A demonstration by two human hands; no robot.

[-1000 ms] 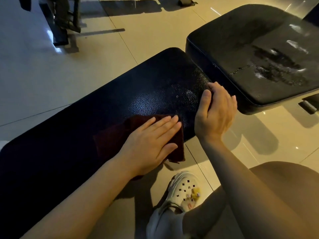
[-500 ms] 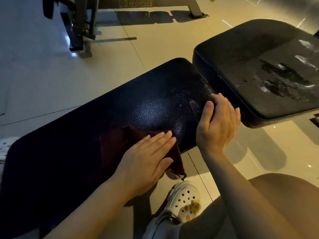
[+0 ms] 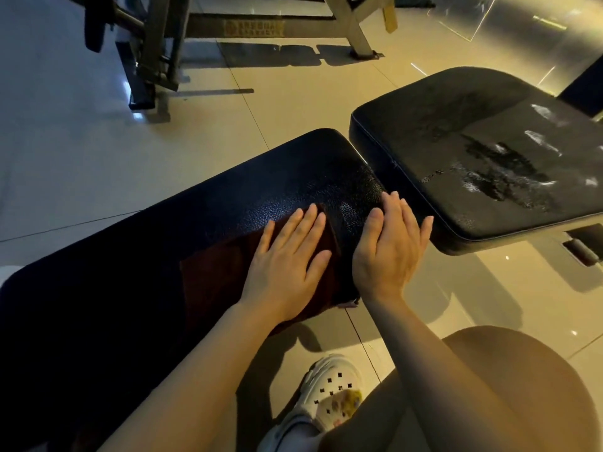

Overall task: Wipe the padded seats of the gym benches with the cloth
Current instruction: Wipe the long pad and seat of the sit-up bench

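The cloth (image 3: pixel 225 275) is dark maroon, folded flat, lying on the long black bench pad (image 3: pixel 130 256) under the left hand (image 3: pixel 287 265), whose straight, spread fingers press it down. Just beyond the fingertips the pebbled vinyl shines. The right hand (image 3: pixel 388 249) rests beside it, fingers loosely extended over the pad's end, holding nothing. The neighbouring seat pad (image 3: pixel 456 151) shows worn, cracked patches.

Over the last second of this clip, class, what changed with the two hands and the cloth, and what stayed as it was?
The left hand, flat on the dark red cloth, slid it along the long bench pad toward the pad's end, closer to the right hand. The right hand's fingers, curled over the pad's edge before, now lie straighter. The worn seat pad stayed untouched, and the white shoe stayed on the floor.
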